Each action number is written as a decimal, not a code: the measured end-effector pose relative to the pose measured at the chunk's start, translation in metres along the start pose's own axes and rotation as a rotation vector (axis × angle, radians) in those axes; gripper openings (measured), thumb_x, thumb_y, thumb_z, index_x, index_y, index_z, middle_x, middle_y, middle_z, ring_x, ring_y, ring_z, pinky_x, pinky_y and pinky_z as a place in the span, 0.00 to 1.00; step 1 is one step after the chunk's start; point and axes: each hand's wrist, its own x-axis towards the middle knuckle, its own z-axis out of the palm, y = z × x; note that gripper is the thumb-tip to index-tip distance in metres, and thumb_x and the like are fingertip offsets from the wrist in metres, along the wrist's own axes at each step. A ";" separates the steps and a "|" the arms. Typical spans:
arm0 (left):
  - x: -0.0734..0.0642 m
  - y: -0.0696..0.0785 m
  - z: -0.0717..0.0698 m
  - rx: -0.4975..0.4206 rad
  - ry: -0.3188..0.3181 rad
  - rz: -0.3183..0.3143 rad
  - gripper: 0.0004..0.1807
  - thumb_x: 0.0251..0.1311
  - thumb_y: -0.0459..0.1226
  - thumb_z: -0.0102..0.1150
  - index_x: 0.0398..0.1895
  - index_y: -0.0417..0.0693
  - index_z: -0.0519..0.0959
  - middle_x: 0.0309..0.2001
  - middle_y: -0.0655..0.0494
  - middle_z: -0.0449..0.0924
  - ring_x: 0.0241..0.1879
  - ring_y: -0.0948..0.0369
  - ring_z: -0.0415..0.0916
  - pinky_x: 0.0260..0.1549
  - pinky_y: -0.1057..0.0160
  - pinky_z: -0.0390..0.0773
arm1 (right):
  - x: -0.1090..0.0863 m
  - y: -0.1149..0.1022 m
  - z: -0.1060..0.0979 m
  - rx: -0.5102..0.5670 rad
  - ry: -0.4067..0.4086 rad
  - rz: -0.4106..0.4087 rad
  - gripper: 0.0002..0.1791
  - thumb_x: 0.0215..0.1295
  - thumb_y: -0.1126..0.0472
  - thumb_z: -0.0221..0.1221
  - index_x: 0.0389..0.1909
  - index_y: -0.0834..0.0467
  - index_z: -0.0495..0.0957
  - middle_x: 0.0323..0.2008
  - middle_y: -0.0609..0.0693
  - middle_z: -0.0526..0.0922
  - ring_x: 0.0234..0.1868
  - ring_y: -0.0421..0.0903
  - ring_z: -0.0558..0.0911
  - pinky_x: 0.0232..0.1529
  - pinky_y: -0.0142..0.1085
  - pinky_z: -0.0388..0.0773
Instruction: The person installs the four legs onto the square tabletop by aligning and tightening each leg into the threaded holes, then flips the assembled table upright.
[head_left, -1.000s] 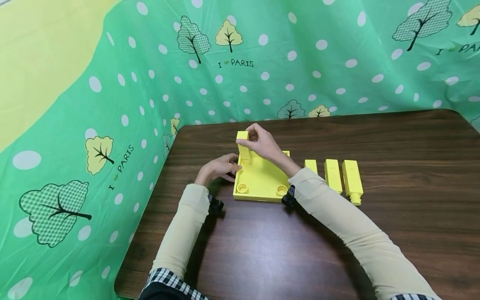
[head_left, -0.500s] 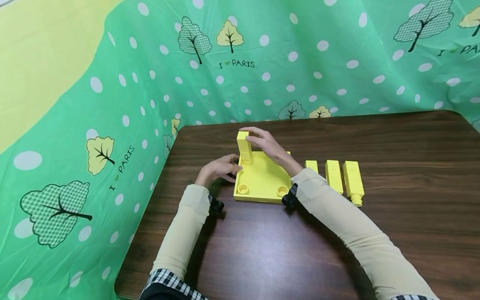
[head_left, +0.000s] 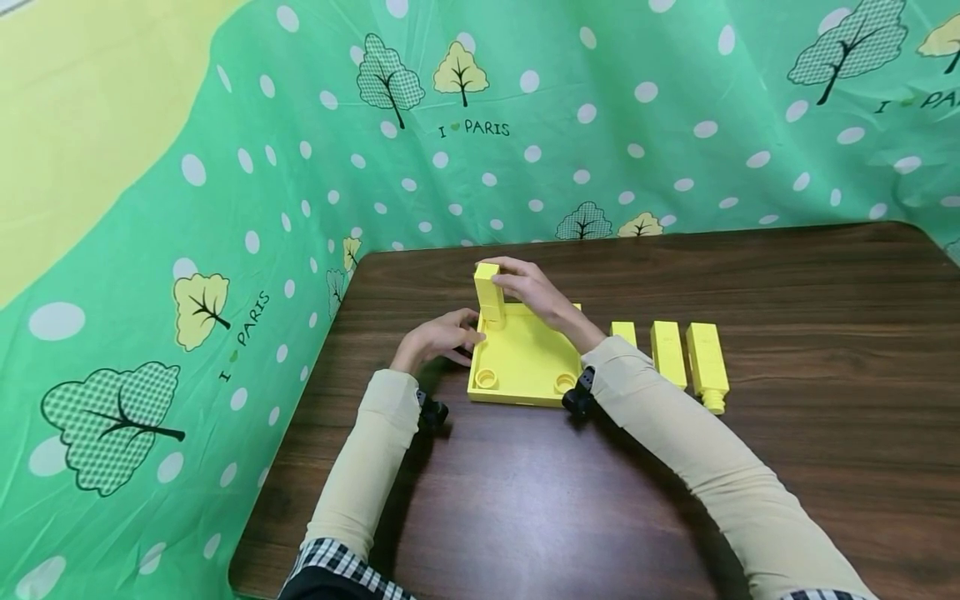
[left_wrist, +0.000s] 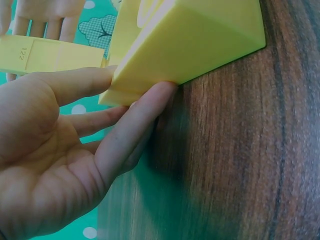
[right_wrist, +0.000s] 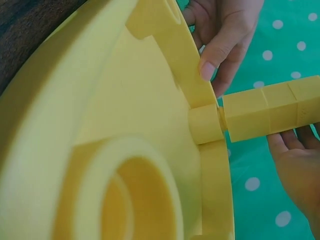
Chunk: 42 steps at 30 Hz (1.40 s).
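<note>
A yellow plastic tabletop (head_left: 528, 354) lies underside up, showing its raised rim and round corner sockets. From its far left corner rises a square yellow table leg (head_left: 489, 296), its narrow end at the socket. My left hand (head_left: 438, 337) grips the tabletop's left edge; in the left wrist view the thumb (left_wrist: 85, 86) is on the rim and the fingers lie against the side and below. My right hand (head_left: 536, 292) is at the upper part of the leg with its fingers extended behind it. In the right wrist view, those fingertips (right_wrist: 292, 140) touch the leg's side.
Three more yellow legs lie on the dark wooden table (head_left: 525, 500) to the right: one (head_left: 622, 332) partly behind my right sleeve, a middle leg (head_left: 667, 354), and an outer leg (head_left: 705, 358) with its stepped peg toward me. A green dotted cloth (head_left: 480, 192) hangs behind.
My right hand has loosened its pinch on the leg's top, and its fingers have straightened out behind it. The leg stays upright. My left hand has kept its place on the tabletop edge.
</note>
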 end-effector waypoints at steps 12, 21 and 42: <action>-0.002 0.001 0.001 0.012 0.005 0.004 0.29 0.69 0.38 0.52 0.70 0.48 0.56 0.53 0.42 0.69 0.46 0.51 0.74 0.43 0.55 0.84 | -0.001 0.000 0.003 -0.094 0.094 0.033 0.21 0.69 0.56 0.56 0.60 0.58 0.70 0.55 0.56 0.74 0.52 0.50 0.75 0.59 0.50 0.71; -0.003 0.001 0.000 0.009 0.003 0.006 0.30 0.69 0.38 0.52 0.71 0.48 0.55 0.53 0.42 0.69 0.45 0.52 0.74 0.43 0.55 0.84 | -0.001 -0.004 0.005 -0.126 0.129 0.077 0.23 0.65 0.54 0.61 0.58 0.58 0.69 0.53 0.56 0.74 0.53 0.51 0.77 0.57 0.49 0.75; -0.003 0.002 0.001 -0.002 0.000 0.002 0.31 0.69 0.37 0.52 0.71 0.48 0.54 0.54 0.42 0.68 0.46 0.52 0.73 0.43 0.55 0.83 | 0.000 0.004 0.009 -0.412 0.247 -0.010 0.25 0.58 0.45 0.65 0.48 0.56 0.69 0.41 0.51 0.78 0.42 0.45 0.79 0.45 0.38 0.78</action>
